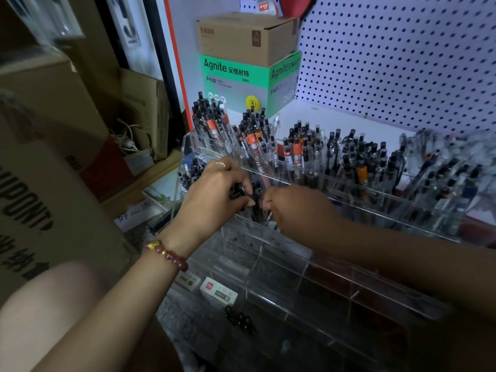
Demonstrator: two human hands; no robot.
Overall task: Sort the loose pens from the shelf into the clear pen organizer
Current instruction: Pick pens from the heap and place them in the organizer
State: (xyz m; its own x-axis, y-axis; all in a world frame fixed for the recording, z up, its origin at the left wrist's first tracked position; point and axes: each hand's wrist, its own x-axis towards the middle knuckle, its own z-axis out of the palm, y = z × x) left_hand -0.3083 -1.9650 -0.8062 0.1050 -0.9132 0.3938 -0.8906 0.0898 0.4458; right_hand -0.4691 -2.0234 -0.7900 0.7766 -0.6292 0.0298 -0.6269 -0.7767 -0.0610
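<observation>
On the white shelf point(335, 116), clear acrylic tiered pen organizer point(295, 264): rear rows packed with upright clear-barrelled pens point(298, 149). Left hand point(214, 189) grips bundle of black-capped pens point(237, 191) at middle-row left compartment; right hand point(298, 208) adjacent, fingers curled, contents indiscernible. White perforated pegboard point(402, 63) behind.

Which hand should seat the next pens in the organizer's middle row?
Left, probably. The left hand already grips a bundle of black pens right over a middle-row slot of the clear organizer. The right hand is curled beside it; whether it holds anything is unclear.
</observation>
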